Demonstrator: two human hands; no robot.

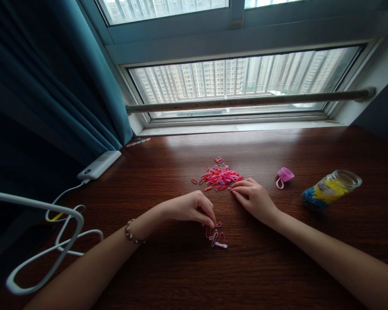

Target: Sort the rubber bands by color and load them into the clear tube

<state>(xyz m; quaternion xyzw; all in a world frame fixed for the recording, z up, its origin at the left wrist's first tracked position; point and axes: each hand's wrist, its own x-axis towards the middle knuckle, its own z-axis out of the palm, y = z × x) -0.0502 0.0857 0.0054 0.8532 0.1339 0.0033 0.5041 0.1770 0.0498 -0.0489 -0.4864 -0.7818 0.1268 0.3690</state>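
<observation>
My left hand (198,209) reaches in with its fingers pinched together, and a small pink loop-shaped clip (218,224) pokes out at the fingertips. Just below it, a small group of pale pink and white clips (215,238) lies on the table. At the right edge of a heap of pink and red clips (220,175), my right hand (250,196) rests with its fingers drawn together. A bit of pink shows at the right fingertips, too small to make out clearly.
On the right of the brown wooden table (168,275) are a small pink cup-like piece with a loop (285,174) and a tilted glass jar (330,189) with yellow and blue contents. A white power bank (99,165) and looping white cable (79,224) lie left, beside a blue curtain (93,86).
</observation>
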